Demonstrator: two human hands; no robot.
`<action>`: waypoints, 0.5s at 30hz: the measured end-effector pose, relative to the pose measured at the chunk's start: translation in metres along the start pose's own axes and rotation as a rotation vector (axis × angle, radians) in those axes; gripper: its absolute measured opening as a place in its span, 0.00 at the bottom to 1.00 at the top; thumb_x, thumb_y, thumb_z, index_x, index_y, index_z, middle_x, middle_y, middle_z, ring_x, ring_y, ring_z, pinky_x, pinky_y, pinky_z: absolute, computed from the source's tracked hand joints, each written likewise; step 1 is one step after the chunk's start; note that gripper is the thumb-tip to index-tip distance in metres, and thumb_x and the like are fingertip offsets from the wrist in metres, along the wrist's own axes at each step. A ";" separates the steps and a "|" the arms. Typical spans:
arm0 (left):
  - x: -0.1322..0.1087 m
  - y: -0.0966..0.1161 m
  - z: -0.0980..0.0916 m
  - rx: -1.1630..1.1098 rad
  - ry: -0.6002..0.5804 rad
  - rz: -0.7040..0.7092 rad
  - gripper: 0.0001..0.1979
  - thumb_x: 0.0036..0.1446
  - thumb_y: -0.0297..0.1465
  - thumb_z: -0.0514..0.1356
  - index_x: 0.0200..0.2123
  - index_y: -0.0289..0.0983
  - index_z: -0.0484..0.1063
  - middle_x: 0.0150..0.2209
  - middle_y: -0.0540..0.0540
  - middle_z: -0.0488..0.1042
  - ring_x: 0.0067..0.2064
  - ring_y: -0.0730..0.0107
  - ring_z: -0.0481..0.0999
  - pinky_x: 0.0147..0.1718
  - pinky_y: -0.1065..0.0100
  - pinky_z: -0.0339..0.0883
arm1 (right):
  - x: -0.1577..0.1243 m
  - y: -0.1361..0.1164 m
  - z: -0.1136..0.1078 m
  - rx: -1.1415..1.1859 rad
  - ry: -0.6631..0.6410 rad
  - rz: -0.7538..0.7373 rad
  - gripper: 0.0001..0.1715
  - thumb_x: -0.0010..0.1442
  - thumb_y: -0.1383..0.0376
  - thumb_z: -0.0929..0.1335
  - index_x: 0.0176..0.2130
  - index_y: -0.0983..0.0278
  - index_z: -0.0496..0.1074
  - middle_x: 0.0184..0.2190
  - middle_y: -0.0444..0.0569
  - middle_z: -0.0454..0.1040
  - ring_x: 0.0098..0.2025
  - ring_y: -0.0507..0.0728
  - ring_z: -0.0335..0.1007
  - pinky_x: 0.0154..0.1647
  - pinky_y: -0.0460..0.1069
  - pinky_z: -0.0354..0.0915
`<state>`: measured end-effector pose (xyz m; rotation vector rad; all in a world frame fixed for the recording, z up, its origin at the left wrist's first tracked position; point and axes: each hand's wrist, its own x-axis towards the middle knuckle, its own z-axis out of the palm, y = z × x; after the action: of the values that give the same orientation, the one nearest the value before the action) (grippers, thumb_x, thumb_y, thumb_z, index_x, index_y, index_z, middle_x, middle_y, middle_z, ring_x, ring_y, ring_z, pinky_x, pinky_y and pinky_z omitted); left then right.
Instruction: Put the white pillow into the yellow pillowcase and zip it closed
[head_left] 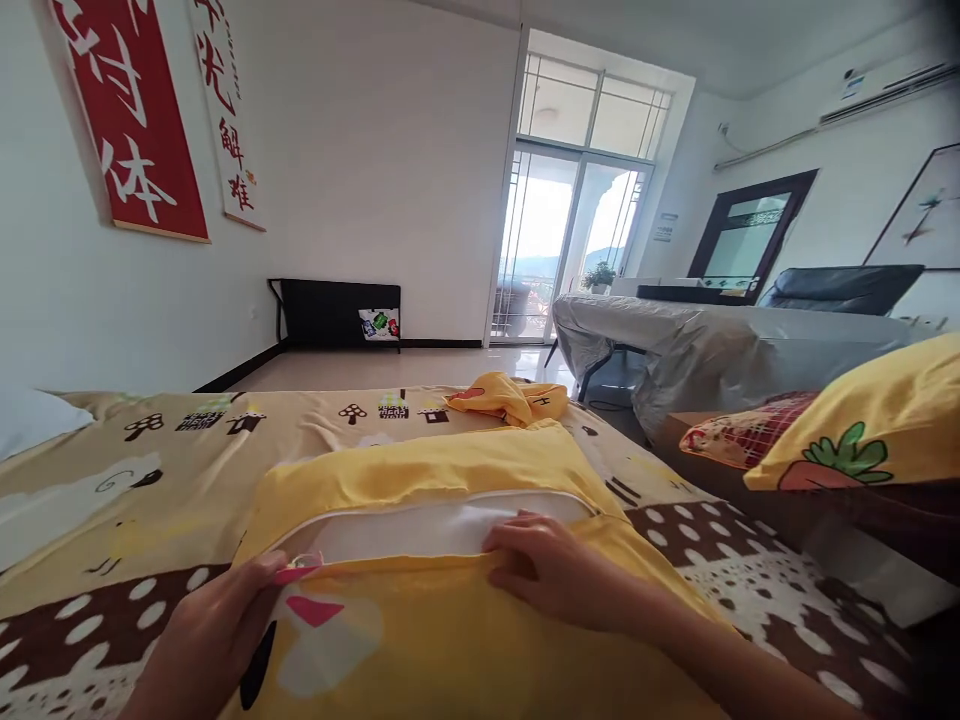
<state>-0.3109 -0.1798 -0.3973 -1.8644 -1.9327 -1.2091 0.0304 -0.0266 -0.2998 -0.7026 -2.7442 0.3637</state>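
A yellow pillowcase (420,640) printed with a cartoon face lies on the bed in front of me. Its long opening gapes across the middle, and a white pillow (405,530) shows inside. At the left end of the opening, my left hand (217,610) pinches the near edge of the case, where a pink patch shows by the fingers. My right hand (551,565) has its fingers curled over the same near edge, right of centre, with the fingertips against the white pillow. Beyond the case lies a crumpled yellow cloth (510,398).
A beige and brown patterned sheet (150,500) covers the bed. To the right is a yellow pillow with a carrot print (862,430) beside a red checked cushion (750,430). Farther back stand a plastic-covered table (697,335) and a black folded item (322,310) by the wall.
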 end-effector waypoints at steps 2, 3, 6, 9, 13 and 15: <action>0.002 0.003 0.000 0.035 -0.022 -0.036 0.15 0.61 0.46 0.52 0.39 0.44 0.72 0.42 0.47 0.80 0.41 0.62 0.79 0.40 0.68 0.71 | -0.020 0.034 -0.012 -0.046 0.017 0.035 0.07 0.59 0.64 0.64 0.33 0.59 0.73 0.30 0.44 0.74 0.36 0.55 0.68 0.44 0.50 0.61; 0.006 0.008 -0.001 0.035 -0.074 -0.054 0.16 0.61 0.46 0.52 0.38 0.43 0.72 0.39 0.47 0.80 0.39 0.63 0.79 0.39 0.69 0.71 | -0.029 0.050 -0.017 -0.062 0.013 0.061 0.07 0.59 0.63 0.65 0.33 0.60 0.73 0.31 0.45 0.75 0.38 0.56 0.68 0.46 0.51 0.61; 0.026 0.028 -0.011 -0.014 -0.288 -0.085 0.18 0.61 0.46 0.51 0.29 0.41 0.70 0.27 0.50 0.74 0.29 0.69 0.74 0.28 0.74 0.68 | -0.050 0.092 -0.026 -0.077 0.008 0.141 0.11 0.61 0.59 0.65 0.31 0.61 0.72 0.29 0.47 0.74 0.39 0.58 0.67 0.45 0.52 0.61; 0.049 0.043 -0.027 -0.039 -0.400 -0.029 0.19 0.61 0.44 0.50 0.24 0.39 0.67 0.28 0.49 0.70 0.29 0.72 0.71 0.30 0.76 0.67 | -0.060 0.116 -0.026 -0.044 0.169 0.156 0.18 0.64 0.55 0.60 0.28 0.61 0.69 0.27 0.48 0.72 0.34 0.57 0.67 0.39 0.51 0.63; 0.076 0.050 -0.048 -0.019 -0.344 0.040 0.15 0.60 0.43 0.52 0.29 0.41 0.72 0.42 0.46 0.71 0.43 0.70 0.72 0.43 0.75 0.67 | -0.049 0.123 -0.019 -0.009 0.538 0.167 0.18 0.64 0.53 0.58 0.32 0.61 0.68 0.29 0.49 0.73 0.33 0.57 0.69 0.34 0.50 0.64; 0.083 0.049 -0.047 -0.085 -0.302 -0.007 0.16 0.59 0.44 0.53 0.29 0.41 0.72 0.44 0.47 0.72 0.46 0.67 0.72 0.46 0.73 0.66 | -0.036 0.127 -0.014 0.001 0.596 0.194 0.18 0.64 0.53 0.58 0.33 0.61 0.67 0.29 0.49 0.74 0.32 0.57 0.69 0.33 0.49 0.63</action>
<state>-0.3003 -0.1556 -0.2936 -2.1954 -2.0639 -1.0786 0.1189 0.0656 -0.3336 -0.9079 -2.1224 0.1584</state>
